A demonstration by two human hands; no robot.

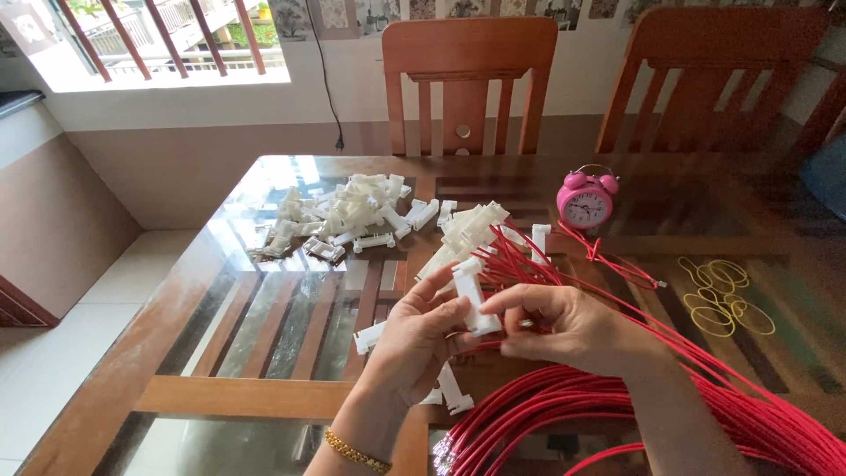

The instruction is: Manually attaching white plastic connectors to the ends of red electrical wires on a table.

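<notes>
White plastic connector (473, 302), head view: held upright just in front of the pink alarm clock (585, 200), pinched between both hands. Left hand (421, 339) cups it, fingers curled closed around it; right hand (564, 324) grips its lower end with a red wire (564, 264). Likely risk: the wire slips out or the connector twists loose.

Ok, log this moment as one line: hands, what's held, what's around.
left hand: grips white plastic connector | right hand: fingers on connector, red wire | table: connector pile, pink alarm clock, yellow rubber bands
</notes>
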